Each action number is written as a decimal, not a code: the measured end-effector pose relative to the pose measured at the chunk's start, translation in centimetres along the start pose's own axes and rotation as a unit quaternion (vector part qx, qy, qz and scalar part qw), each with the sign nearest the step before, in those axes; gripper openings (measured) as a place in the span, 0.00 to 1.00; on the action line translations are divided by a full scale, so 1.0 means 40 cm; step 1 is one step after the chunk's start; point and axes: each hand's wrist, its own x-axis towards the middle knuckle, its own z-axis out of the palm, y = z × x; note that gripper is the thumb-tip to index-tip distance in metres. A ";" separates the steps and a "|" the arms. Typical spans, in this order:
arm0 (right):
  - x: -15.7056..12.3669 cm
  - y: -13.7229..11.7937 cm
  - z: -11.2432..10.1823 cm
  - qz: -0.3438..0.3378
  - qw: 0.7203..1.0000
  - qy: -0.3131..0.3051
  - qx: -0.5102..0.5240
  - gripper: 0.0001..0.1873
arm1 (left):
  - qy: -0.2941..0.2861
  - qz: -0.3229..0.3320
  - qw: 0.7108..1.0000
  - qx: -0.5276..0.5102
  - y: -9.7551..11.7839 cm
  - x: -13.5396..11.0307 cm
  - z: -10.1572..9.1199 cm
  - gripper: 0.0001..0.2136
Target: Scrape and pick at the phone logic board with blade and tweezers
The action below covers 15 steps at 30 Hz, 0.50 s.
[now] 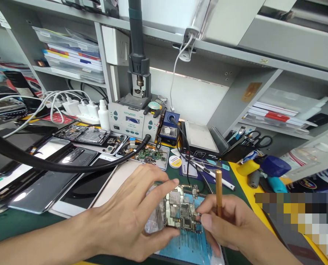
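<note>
A phone circuit board [182, 209], crowded with chips and metal shields, is held over a blue work mat [190, 246]. My left hand [133, 211] grips its left side, with the thumb at the lower edge and a finger at the upper edge. At the board's right edge, the thumb and fingertips of my right hand [230, 219] touch or pinch it. A slim gold-coloured rod-like tool [218, 191] stands upright in that same hand; its lower end is hidden by the fingers. Clear plastic [154, 217] shows behind the board at the left.
Behind my hands stand a hot-air station [137, 119] and a tray of small green boards [152, 156]. Its black hose [70, 168] crosses the left side above several phones [53, 180]. To the right lie a white pen-like tool [216, 176] and a yellow-capped item [248, 168].
</note>
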 end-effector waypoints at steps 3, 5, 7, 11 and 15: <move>0.000 -0.002 0.000 -0.001 1.000 0.001 -0.001 0.22 | -0.003 -0.002 1.000 0.002 -0.001 0.000 -0.001 0.29; 0.001 -0.005 0.002 -0.001 1.000 0.000 -0.001 0.22 | -0.004 -0.001 1.000 0.004 -0.001 0.000 -0.002 0.29; 0.003 -0.007 0.004 0.001 1.000 -0.003 -0.004 0.23 | -0.004 0.001 1.000 0.006 -0.001 -0.001 -0.001 0.29; 0.004 -0.007 0.006 0.005 1.000 0.001 -0.006 0.23 | 0.001 0.006 1.000 0.005 -0.002 0.000 0.002 0.29; -0.003 -0.007 0.001 0.006 1.000 -0.002 -0.007 0.23 | 0.009 0.011 1.000 0.005 -0.003 0.002 0.001 0.29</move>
